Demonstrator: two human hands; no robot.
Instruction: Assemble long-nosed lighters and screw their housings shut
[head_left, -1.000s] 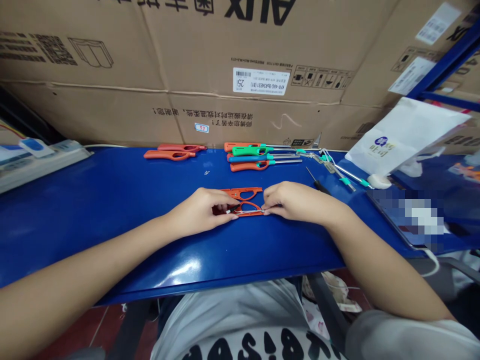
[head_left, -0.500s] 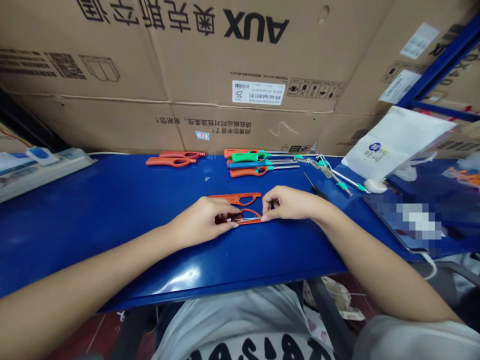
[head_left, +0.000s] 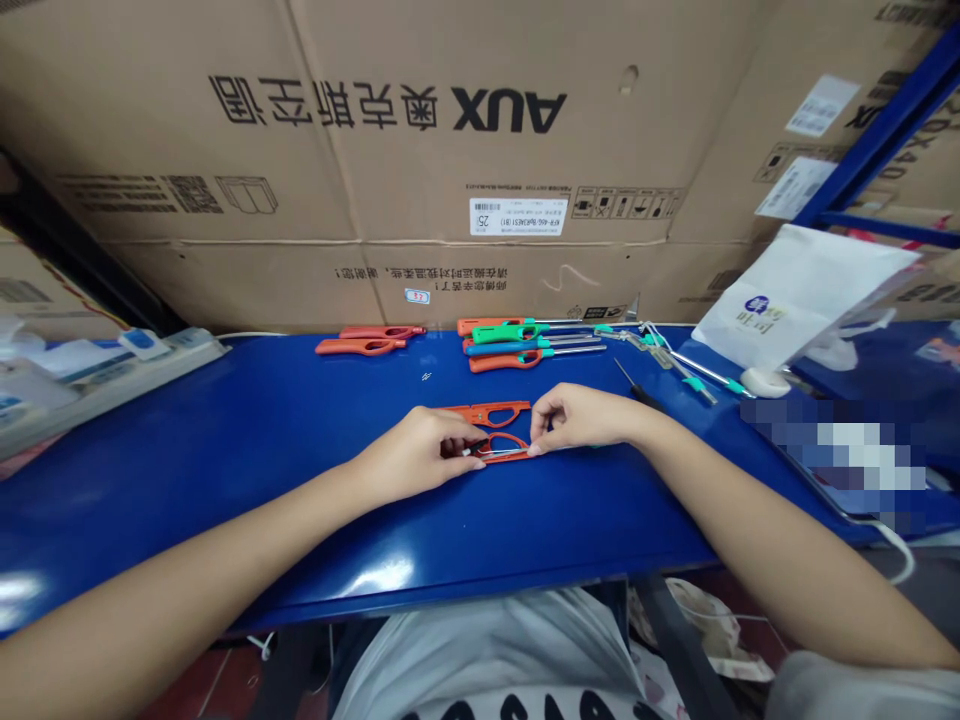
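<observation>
An orange lighter casing half (head_left: 513, 457) lies on the blue table between my hands, its open inside facing up. My left hand (head_left: 420, 448) closes around its left end, where a small black part (head_left: 477, 447) with a white tip shows by the fingers. At the other end, the thumb and fingers of my right hand (head_left: 576, 420) pinch the casing's tip. A thin pale wire or rod runs along the inside. Just beyond lies a second orange casing half (head_left: 495, 412), its left end partly hidden behind my left hand.
Several assembled lighters (head_left: 504, 358) lie at the back, beside metal tubes with green ends (head_left: 694, 380). Two orange handle pieces (head_left: 364, 346) are further left. A screwdriver (head_left: 636, 388) rests behind my right wrist. A white bag (head_left: 795, 300) and a tablet-like device (head_left: 810, 480) are at right.
The head view has shifted slightly, so everything sits a bit lower and further right. Both hands keep their hold on the casing half, with little other visible change.
</observation>
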